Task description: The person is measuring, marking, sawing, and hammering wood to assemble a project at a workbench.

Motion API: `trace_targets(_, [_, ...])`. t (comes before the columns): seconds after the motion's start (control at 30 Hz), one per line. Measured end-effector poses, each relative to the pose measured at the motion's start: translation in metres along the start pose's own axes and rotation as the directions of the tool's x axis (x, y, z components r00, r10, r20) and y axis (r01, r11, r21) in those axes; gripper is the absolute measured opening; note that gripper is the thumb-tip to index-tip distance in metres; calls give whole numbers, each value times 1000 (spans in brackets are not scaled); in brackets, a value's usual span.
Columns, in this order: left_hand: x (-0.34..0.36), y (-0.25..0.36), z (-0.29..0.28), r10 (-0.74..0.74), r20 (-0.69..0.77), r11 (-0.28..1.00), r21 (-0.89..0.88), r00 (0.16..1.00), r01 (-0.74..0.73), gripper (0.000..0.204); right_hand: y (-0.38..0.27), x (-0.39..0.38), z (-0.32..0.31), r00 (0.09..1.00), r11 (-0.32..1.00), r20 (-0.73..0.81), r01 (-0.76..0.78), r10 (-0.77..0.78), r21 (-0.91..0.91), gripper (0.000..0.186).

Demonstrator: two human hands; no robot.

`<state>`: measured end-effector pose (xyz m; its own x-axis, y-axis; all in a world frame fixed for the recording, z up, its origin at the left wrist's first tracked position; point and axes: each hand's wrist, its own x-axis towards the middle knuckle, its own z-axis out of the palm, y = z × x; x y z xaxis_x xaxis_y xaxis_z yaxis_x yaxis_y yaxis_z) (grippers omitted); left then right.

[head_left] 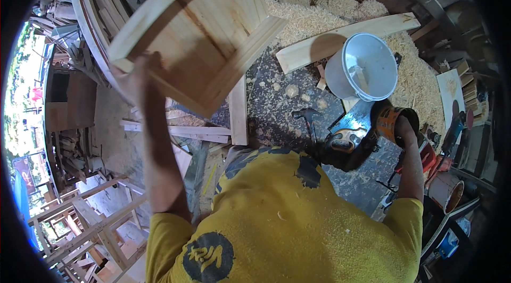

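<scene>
My left hand [139,72] grips the corner of a pale wooden framed panel [223,17], its rim raised around boards and one side curved. The panel is held up, tilted, over the left of the workbench. My right hand [406,127] reaches down into an orange and black tin [387,122] at the right; its fingers are hidden inside. Close beside the tin, a handsaw [346,138] lies with its shiny blade catching the light. To the left of the saw is a hammer [307,118].
A white bucket [348,72] stands beyond the tin, before a long plank [303,53] and heaps of wood shavings [426,78]. Wood strips [202,132] lie below the panel. A red power tool [426,159] and a rusty can [446,190] sit at the right.
</scene>
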<state>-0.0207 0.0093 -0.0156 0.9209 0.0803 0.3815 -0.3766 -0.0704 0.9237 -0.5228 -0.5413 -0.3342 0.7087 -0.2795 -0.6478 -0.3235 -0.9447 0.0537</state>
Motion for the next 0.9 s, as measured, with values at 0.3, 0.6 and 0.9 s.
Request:
trace_targets(0.3, [-118,-79,48,-39,4,998,-55,999,39,94,-43,-98,-104,839,397,-127,-113,530,911,18])
trace_targets(0.6, [-177,-86,-5,-98,127,969,239,987,65,121,-189,-134,-207,647,56,-414,498,640,865,10])
trace_targets(0.9, [-193,-105,-35,-127,322,985,152,938,82,122,-397,-76,-293,818,-2,-569,571,79,821,11])
